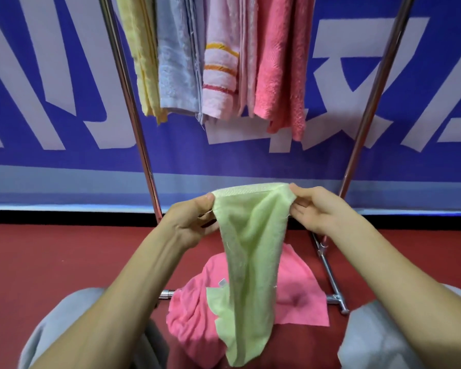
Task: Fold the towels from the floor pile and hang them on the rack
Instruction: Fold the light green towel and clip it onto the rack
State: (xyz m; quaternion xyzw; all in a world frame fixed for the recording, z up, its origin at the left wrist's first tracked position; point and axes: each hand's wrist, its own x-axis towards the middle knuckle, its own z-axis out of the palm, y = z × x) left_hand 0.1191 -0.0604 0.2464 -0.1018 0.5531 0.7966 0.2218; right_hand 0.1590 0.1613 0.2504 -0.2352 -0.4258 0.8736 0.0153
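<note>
A light green towel (252, 251) hangs down in front of me, held up by its top edge. My left hand (190, 222) pinches the top left corner and my right hand (320, 209) pinches the top right corner. Its lower end drapes over a pink towel (298, 296) lying crumpled on the red floor. Behind them stands the metal rack (133, 123), with several towels hanging on it: yellow (144, 62), light blue (176, 62), pale pink striped (221, 70) and coral pink (280, 70).
The rack's right upright (367, 121) slants up, and its base bars (330, 275) lie on the red floor (64, 257) near the pink towel. A blue and white banner wall (51, 75) is behind. My grey-clad knees (378, 339) frame the bottom.
</note>
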